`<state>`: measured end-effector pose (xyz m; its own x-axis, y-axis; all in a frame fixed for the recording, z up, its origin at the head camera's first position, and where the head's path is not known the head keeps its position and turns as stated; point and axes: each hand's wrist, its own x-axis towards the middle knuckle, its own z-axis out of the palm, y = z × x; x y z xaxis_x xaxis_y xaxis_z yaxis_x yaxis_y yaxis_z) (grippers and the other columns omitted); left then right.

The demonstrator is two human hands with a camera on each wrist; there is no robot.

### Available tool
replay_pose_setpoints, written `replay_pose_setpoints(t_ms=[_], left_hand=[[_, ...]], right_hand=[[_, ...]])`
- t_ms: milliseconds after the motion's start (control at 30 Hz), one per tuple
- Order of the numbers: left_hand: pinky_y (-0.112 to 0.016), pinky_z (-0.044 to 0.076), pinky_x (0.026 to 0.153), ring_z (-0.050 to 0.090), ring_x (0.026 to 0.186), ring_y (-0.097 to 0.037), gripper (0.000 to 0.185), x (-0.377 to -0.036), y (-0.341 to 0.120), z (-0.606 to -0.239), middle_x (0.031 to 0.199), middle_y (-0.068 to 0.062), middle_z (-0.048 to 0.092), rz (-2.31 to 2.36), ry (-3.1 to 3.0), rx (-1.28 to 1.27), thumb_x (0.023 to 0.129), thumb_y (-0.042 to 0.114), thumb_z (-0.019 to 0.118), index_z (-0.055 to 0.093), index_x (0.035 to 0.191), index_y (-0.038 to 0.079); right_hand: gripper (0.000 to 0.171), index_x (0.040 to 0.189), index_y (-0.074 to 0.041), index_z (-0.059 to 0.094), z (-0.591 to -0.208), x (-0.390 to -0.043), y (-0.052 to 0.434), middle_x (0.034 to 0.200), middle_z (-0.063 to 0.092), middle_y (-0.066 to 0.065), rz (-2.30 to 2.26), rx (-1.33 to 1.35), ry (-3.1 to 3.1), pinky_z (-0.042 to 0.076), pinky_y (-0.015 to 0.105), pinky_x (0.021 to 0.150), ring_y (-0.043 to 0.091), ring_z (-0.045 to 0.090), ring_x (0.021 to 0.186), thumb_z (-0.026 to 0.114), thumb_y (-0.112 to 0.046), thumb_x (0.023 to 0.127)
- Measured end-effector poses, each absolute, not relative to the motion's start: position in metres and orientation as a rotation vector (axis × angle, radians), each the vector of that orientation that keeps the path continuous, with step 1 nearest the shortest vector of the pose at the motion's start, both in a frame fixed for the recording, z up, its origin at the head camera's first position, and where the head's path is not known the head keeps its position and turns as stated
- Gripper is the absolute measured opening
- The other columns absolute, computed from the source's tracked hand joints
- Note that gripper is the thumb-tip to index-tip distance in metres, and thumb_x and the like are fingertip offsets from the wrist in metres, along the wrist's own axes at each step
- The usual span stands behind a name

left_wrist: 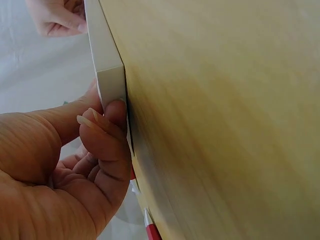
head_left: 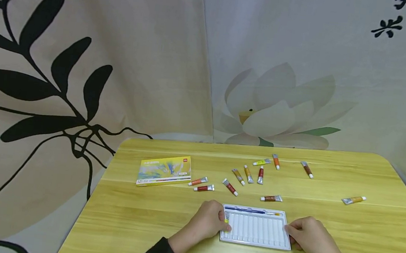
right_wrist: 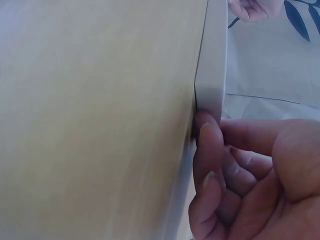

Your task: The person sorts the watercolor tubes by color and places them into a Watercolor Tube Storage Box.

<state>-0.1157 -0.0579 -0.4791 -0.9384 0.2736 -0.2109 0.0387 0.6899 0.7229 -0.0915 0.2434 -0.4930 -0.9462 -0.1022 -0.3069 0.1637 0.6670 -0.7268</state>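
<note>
A white slotted plastic tray point(head_left: 260, 229) lies at the near middle of the table, with a blue-handled paintbrush point(head_left: 246, 210) in its far groove. My left hand point(head_left: 209, 221) pinches the tray's left edge, thumb on top and fingers curled against the side. A yellow paint tube point(head_left: 227, 220) sits in the leftmost slot, partly hidden by that thumb. At the opposite edge, my right hand point(head_left: 312, 239) pinches the tray between thumb and fingers. Both wrist views show the tray's white side wall point(left_wrist: 107, 50) close to the tabletop, with curled fingertips point(right_wrist: 210, 142) at its corner.
Beyond the tray, several small paint tubes lie scattered, among them a dark red one point(head_left: 271, 198) close behind it. One ochre tube point(head_left: 354, 200) lies apart at the right. A flat yellow box point(head_left: 165, 171) rests at the back left. Printed curtains point(head_left: 158, 54) hang behind the table.
</note>
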Motion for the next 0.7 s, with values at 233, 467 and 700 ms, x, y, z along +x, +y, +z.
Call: replay_pose_setpoints(t_ms=[233,467,700], left_hand=[[-0.024,0.033,0.052,0.046,0.058,-0.011,0.040,-0.1160,-0.0580,-0.4792,0.062,0.004,0.049,1.106,2.582,0.254,0.078,0.010,0.093,0.057,0.063,0.009],[-0.024,0.033,0.052,0.046,0.058,-0.011,0.040,-0.1152,-0.0570,-0.4766,0.062,0.003,0.049,1.093,2.576,0.248,0.079,0.009,0.092,0.056,0.063,0.009],[-0.025,0.033,0.052,0.046,0.058,-0.013,0.041,-0.1134,-0.0537,-0.4741,0.061,0.003,0.048,1.012,2.581,0.258,0.082,0.011,0.090,0.055,0.061,0.010]], right_hand=[[0.019,0.087,-0.006,0.078,-0.4940,-0.0910,0.2443,0.068,0.067,-0.001,-1.160,0.035,2.570,0.048,0.024,0.051,0.014,0.059,0.061,0.066,-0.010,0.101],[0.018,0.087,-0.007,0.078,-0.4932,-0.0914,0.2442,0.069,0.066,-0.001,-1.154,0.036,2.577,0.046,0.024,0.051,0.014,0.058,0.061,0.067,-0.011,0.101],[0.018,0.086,-0.008,0.078,-0.4925,-0.0915,0.2439,0.067,0.065,-0.002,-1.139,0.034,2.584,0.045,0.024,0.051,0.013,0.056,0.059,0.067,-0.011,0.100]])
